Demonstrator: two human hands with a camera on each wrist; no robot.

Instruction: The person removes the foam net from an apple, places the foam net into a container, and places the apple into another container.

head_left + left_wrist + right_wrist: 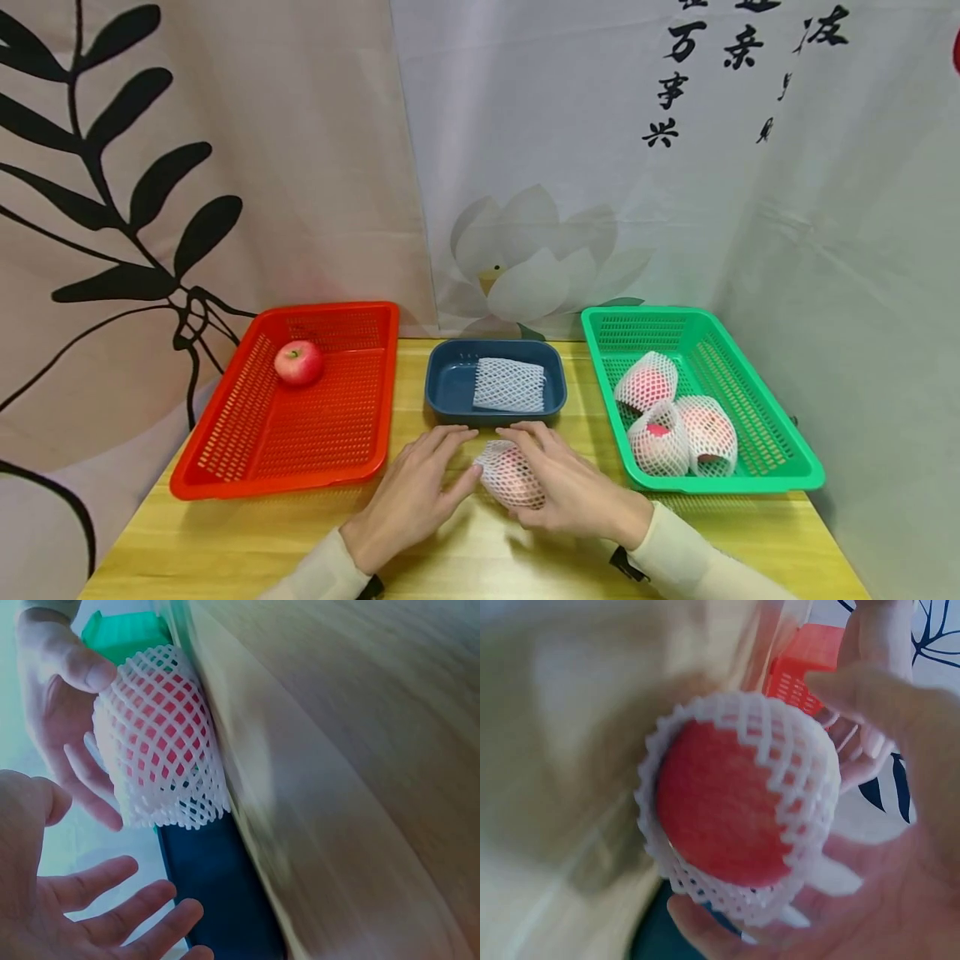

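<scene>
A red apple in a white foam net sleeve (pixel 513 475) is between the two hands, low over the wooden table. My right hand (pixel 573 483) holds it from the right, thumb and fingers curved around the sleeve. In the right wrist view, bare red apple skin (pixel 720 802) shows through the sleeve's open end. On the other side, my left hand (pixel 420 492) has its fingers spread, the thumb near the net. The left wrist view shows a gap between the left fingers (pixel 135 900) and the sleeved apple (pixel 157 735).
A dark blue tray (pixel 438 392) holding flat foam net (pixel 510 385) stands just beyond the hands. To the left, a red basket (pixel 330 433) contains one bare apple (pixel 298 362). A green basket (pixel 757 408) on the right holds several net-sleeved apples (pixel 707 435). Printed cloth hangs behind.
</scene>
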